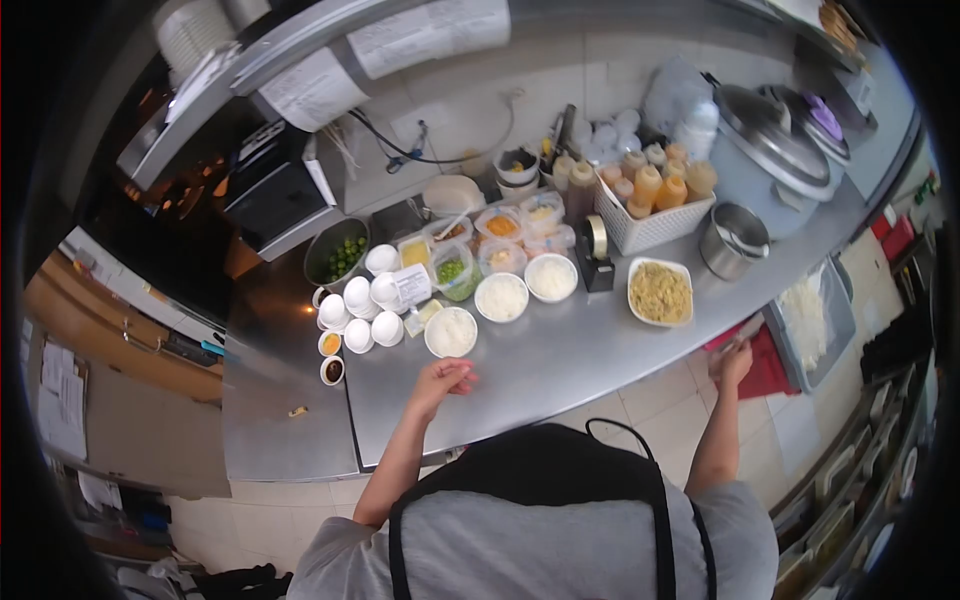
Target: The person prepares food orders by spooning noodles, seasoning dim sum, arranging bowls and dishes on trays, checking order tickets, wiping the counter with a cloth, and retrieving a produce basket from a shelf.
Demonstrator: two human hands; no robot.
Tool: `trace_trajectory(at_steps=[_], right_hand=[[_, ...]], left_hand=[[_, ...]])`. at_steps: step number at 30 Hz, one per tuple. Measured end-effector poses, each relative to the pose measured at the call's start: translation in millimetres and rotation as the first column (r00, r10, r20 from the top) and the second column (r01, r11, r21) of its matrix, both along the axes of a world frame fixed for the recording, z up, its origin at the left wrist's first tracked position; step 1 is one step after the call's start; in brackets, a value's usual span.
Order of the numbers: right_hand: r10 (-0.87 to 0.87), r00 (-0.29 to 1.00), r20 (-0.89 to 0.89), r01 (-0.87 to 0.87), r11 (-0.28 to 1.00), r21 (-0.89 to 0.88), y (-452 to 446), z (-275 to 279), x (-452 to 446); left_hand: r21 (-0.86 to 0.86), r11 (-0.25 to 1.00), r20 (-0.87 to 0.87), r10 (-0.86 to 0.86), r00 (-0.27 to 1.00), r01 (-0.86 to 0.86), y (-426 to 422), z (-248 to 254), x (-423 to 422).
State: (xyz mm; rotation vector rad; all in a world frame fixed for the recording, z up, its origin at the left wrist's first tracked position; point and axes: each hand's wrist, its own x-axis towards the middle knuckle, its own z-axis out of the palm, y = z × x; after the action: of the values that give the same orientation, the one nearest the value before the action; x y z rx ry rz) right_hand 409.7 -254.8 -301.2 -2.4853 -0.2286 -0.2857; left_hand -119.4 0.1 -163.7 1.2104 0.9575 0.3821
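Observation:
My left hand (pixel 445 382) is at the near side of a white bowl of rice (pixel 451 332), its fingers loosely bent and nothing visible in them. Two more rice bowls, one in the middle (pixel 501 298) and one farther right (pixel 551 278), stand behind it on the steel counter (pixel 520 360). Off the counter's front edge at the right, my right hand (pixel 735 362) is closed around a pale, narrow thing (pixel 750 329) that is too small to name. A square white bowl of yellowish food (pixel 660 292) sits on the counter to the left of that hand.
White cups (pixel 358 335), small sauce cups (pixel 331 370) and tubs of toppings (pixel 500 225) crowd the left and back. A tape dispenser (pixel 597 255), a basket of squeeze bottles (pixel 650 232) and a metal pot (pixel 733 243) stand farther right. A grey bin (pixel 835 345) is below.

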Motion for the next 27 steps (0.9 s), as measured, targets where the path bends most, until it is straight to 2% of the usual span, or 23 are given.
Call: trace_trajectory(at_steps=[1,2,3,4,5,6,7,9,10,12,13,16,18,20,21,23,25,26,27], right_hand=[[-0.039,0.998,0.040,0.032,0.984,0.174,-7.0,4.3,6.9],[0.175,0.965,-0.193,0.069,0.541,0.838,-3.2,2.9,12.7],[0.318,0.915,-0.247,0.114,0.384,0.916,6.6,17.2,5.3],[0.397,0.883,-0.250,0.036,0.474,0.880,12.7,20.0,3.5],[0.411,0.859,-0.306,-0.022,0.627,0.779,19.5,-2.2,16.1],[0.409,0.844,-0.347,-0.108,0.763,0.637,30.7,-7.9,18.2],[0.382,0.853,-0.355,-0.112,0.800,0.590,48.3,28.6,-15.8],[0.508,0.754,-0.416,-0.140,0.743,0.654,77.1,-0.7,-11.0],[0.508,0.754,-0.416,-0.140,0.743,0.654,82.1,3.8,-16.2],[0.571,0.678,-0.463,-0.104,0.699,0.708,92.5,14.4,-27.5],[0.581,0.666,-0.467,-0.115,0.699,0.706,95.6,19.6,-34.4],[0.557,0.668,-0.494,-0.069,0.707,0.703,100.9,23.2,-44.2],[0.540,0.714,-0.446,-0.047,0.672,0.739,102.8,17.5,-38.2],[0.536,0.727,-0.428,-0.145,0.730,0.668,95.5,2.7,-26.3],[0.565,0.733,-0.380,-0.155,0.682,0.715,88.1,17.4,-42.0],[0.569,0.732,-0.375,-0.168,0.684,0.710,73.3,50.1,-66.5],[0.686,0.634,-0.357,-0.259,0.624,0.737,60.3,76.3,-89.0],[0.722,0.576,-0.384,-0.272,0.612,0.742,58.2,85.3,-100.4],[0.751,0.516,-0.413,-0.282,0.604,0.746,58.3,89.2,-112.3]], left_hand=[[0.032,0.999,0.034,0.042,0.999,-0.043,-1.8,0.0,-1.8],[0.061,0.995,0.062,0.074,0.995,-0.078,-2.6,-0.5,-3.4],[0.040,0.999,0.033,0.035,0.999,-0.036,-3.9,-2.4,-4.4],[0.059,0.994,0.038,0.094,0.995,-0.096,-5.2,-5.1,-4.9],[0.080,0.984,0.046,0.153,0.987,-0.156,-5.3,-7.0,-4.7],[0.053,0.989,-0.039,0.138,0.990,-0.136,-4.4,-4.5,-4.2],[0.044,0.993,-0.045,0.112,0.993,-0.110,-2.6,-6.3,-2.7],[-0.018,0.988,-0.091,0.151,0.984,-0.153,0.4,-7.6,-0.3],[-0.018,0.988,-0.091,0.152,0.984,-0.154,-0.7,-7.5,3.4],[0.083,0.981,0.031,0.175,0.984,-0.177,-4.6,-6.8,10.3],[0.080,0.978,0.028,0.192,0.981,-0.194,-4.5,-8.1,9.6],[0.053,0.985,-0.004,0.166,0.986,-0.165,0.7,-21.4,7.4],[0.016,0.980,-0.002,0.196,0.981,-0.196,2.9,-39.1,-4.3],[-0.001,0.972,0.020,0.236,0.972,-0.236,8.6,-54.8,-15.0],[-0.046,0.965,0.001,0.258,0.966,-0.258,8.6,-63.1,-22.7],[-0.074,0.949,0.007,0.308,0.951,-0.306,9.8,-71.5,-33.0],[-0.182,0.908,-0.027,0.380,0.925,-0.378,8.0,-77.2,-41.0],[-0.173,0.902,-0.015,0.399,0.917,-0.395,9.1,-80.1,-43.0],[-0.235,0.870,0.036,0.453,0.891,-0.433,10.2,-83.6,-43.8]])
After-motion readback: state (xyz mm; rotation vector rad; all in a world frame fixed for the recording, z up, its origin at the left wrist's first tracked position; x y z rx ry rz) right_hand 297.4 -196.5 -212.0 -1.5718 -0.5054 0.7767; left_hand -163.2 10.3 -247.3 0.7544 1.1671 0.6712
